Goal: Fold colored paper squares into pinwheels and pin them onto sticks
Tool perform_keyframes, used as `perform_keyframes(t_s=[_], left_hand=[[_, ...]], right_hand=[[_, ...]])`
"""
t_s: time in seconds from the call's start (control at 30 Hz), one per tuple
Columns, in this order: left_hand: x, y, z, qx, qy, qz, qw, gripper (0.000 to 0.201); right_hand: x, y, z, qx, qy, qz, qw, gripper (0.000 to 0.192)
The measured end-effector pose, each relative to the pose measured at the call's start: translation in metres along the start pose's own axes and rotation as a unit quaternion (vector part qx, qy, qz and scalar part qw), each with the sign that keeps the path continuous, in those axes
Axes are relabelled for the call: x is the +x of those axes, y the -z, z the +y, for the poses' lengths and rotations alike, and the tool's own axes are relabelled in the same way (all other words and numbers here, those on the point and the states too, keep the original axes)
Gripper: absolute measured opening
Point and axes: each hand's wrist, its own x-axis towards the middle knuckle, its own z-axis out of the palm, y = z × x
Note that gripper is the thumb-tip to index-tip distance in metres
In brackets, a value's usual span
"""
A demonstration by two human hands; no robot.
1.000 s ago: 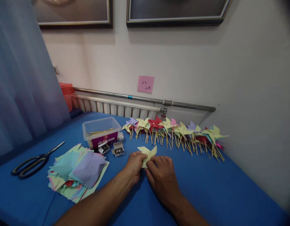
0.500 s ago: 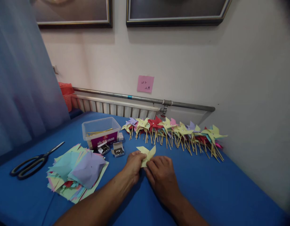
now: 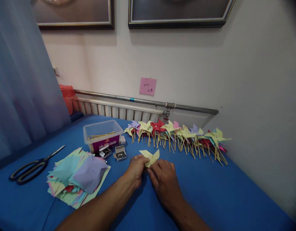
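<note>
On a blue tabletop (image 3: pixel 234 199), black-handled scissors (image 3: pixel 32 165) lie at far left, near a loose stack of cut coloured paper squares (image 3: pixel 78 176) topped by lilac and pale blue sheets. Behind the stack stands a clear plastic tub (image 3: pixel 102 134) holding thin wooden sticks, with two small open boxes of metal pins (image 3: pixel 115 153) just in front of it. At centre, a person's left hand (image 3: pixel 135 170) and right hand (image 3: pixel 164 183) meet over a pale yellow paper pinwheel (image 3: pixel 150 157) that rests on the tabletop, its pointed vanes sticking up beyond the fingers; both grips are pinched together on the paper's near edge, thumbs and fingertips closed on the folds. The piece looks feather-light, thin and easily creased, so it likely wants holding gently at the centre where the folded corners gather, not by the loose vane tips. To the right, a long row of finished pinwheels on sticks (image 3: pixel 176 134) in yellow, red, lilac and pink runs along the wall side of the tabletop, below a grey pipe (image 3: pixel 148 102) and a pink note (image 3: pixel 148 86) stuck to the wall.
</note>
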Motion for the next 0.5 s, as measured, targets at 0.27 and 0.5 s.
perform_keyframes(t_s=[0.27,0.5], left_hand=[[0.003,0.001,-0.003,0.036,-0.013,0.005,0.999,0.023],[0.001,0.0,-0.004,0.029,-0.019,0.001,0.999,0.021]], right_hand=[[0.001,-0.003,0.001,0.158,-0.147,0.024,0.976,0.026],[0.006,-0.008,0.01,0.299,-0.314,-0.011,0.901,0.034]])
